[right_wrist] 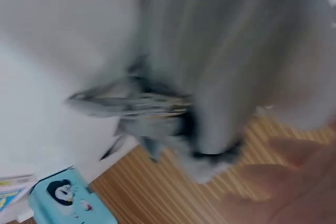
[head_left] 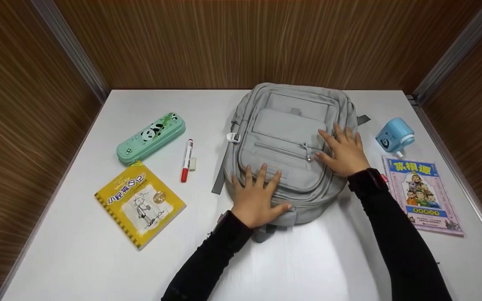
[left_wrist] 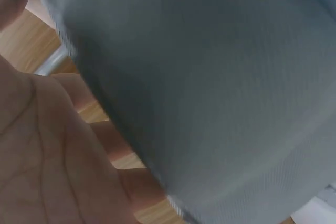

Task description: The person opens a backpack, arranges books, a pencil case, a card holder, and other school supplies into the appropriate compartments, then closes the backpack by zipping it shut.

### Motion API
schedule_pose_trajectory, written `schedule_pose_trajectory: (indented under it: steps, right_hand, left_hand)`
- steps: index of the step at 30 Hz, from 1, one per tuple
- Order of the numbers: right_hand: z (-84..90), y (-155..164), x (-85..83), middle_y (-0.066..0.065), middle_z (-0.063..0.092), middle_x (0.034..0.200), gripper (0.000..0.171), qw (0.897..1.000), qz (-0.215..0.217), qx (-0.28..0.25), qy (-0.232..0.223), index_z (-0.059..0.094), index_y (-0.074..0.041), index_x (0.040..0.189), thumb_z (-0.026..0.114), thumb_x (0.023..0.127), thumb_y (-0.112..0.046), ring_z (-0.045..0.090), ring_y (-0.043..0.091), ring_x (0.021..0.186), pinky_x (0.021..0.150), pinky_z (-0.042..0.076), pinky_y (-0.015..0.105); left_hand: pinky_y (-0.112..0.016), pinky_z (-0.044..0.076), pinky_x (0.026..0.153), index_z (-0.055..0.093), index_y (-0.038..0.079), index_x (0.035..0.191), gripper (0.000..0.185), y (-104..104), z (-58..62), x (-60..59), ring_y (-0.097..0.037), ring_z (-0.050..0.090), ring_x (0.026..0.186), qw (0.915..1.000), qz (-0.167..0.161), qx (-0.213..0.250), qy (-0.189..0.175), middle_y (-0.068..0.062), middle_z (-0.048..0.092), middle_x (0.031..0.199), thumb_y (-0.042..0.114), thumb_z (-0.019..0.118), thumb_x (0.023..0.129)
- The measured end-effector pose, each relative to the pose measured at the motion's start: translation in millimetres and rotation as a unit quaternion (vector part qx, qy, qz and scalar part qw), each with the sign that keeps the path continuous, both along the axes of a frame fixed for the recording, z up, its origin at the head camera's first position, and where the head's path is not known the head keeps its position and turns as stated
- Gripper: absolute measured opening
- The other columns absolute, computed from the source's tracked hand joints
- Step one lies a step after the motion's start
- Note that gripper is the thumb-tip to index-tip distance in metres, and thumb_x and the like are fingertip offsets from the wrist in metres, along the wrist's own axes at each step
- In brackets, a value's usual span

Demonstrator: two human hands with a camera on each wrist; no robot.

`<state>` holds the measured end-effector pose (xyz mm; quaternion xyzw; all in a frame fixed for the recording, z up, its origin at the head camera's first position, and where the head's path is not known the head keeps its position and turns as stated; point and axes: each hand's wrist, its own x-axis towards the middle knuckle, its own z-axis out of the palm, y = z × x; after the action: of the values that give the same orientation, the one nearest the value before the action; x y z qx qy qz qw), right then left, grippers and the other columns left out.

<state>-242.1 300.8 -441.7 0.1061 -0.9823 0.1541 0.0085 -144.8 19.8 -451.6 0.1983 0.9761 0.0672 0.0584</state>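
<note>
Left hand (head_left: 257, 200): fingers spread flat on the near lower edge of the backpack (head_left: 291, 125), pressing to pin it to the table (head_left: 78, 251).
Right hand (head_left: 344, 151): fingers apart, flat on the bag's right side beside the front-pocket zipper pull (head_left: 308, 156), steadying it.
Backpack: lies flat, front up, at the table's middle.
Sides: yellow book (head_left: 140, 203), red marker (head_left: 187, 160), panda pencil case (head_left: 151, 137) left; pink book (head_left: 423, 194), blue gadget (head_left: 395, 139) right, within reach.
</note>
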Motion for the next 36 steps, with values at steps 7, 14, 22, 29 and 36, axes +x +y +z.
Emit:
schedule_pose_trajectory:
  steps: [7,14,22,29,36]
  right_hand:
    - [-8.8,11.4,-10.9,0.026,0.015,0.161,0.065,0.999,0.014,0.029,-0.013,0.031,-0.021,0.154,0.052,0.098,-0.044,0.010,0.054,0.146,0.118,0.004,0.065]
    - [-14.3,18.0,-6.8,0.027,0.023,0.158,0.066,0.999,0.008,0.048,-0.004,0.029,-0.021,0.155,0.051,0.098,-0.047,0.016,0.053,0.145,0.118,0.011,0.064]
    - [-15.5,16.1,6.4,0.027,0.018,0.160,0.067,0.999,0.002,0.042,-0.019,0.023,-0.023,0.157,0.046,0.100,-0.049,0.015,0.053,0.145,0.120,0.008,0.061]
    - [-16.8,14.1,16.9,0.028,0.022,0.158,0.065,0.999,0.004,0.046,0.000,0.027,-0.024,0.155,0.046,0.099,-0.051,0.023,0.052,0.143,0.118,0.011,0.063]
    - [-21.2,10.2,31.2,0.029,0.027,0.156,0.064,0.999,0.010,0.043,0.024,0.032,-0.025,0.154,0.048,0.098,-0.053,0.031,0.051,0.139,0.118,0.014,0.063]
  left_hand:
    - [-0.077,0.010,0.110,0.022,0.033,0.156,0.091,1.1,-5.7,1.9,-0.050,0.011,0.148,0.9997,-0.013,-0.021,-0.005,-0.007,0.016,0.165,0.086,0.028,0.082]
    - [-0.075,0.010,0.111,0.024,0.033,0.156,0.088,-4.1,-10.0,0.1,-0.051,0.014,0.147,0.9996,-0.018,-0.021,-0.008,-0.006,0.022,0.163,0.084,0.028,0.084]
    - [-0.075,0.009,0.112,0.026,0.032,0.155,0.084,-15.3,-6.9,-4.6,-0.048,0.013,0.148,0.9991,-0.020,-0.023,-0.029,-0.002,0.024,0.163,0.079,0.034,0.086]
    - [-0.074,0.006,0.113,0.033,0.029,0.153,0.084,-25.7,-3.4,-12.2,-0.042,0.016,0.150,0.9989,-0.013,-0.020,-0.041,0.003,0.029,0.161,0.077,0.041,0.084]
    - [-0.071,0.005,0.115,0.042,0.031,0.148,0.081,-42.2,-0.6,-26.0,-0.038,0.020,0.150,0.9986,-0.026,-0.019,-0.041,0.005,0.034,0.159,0.076,0.045,0.080]
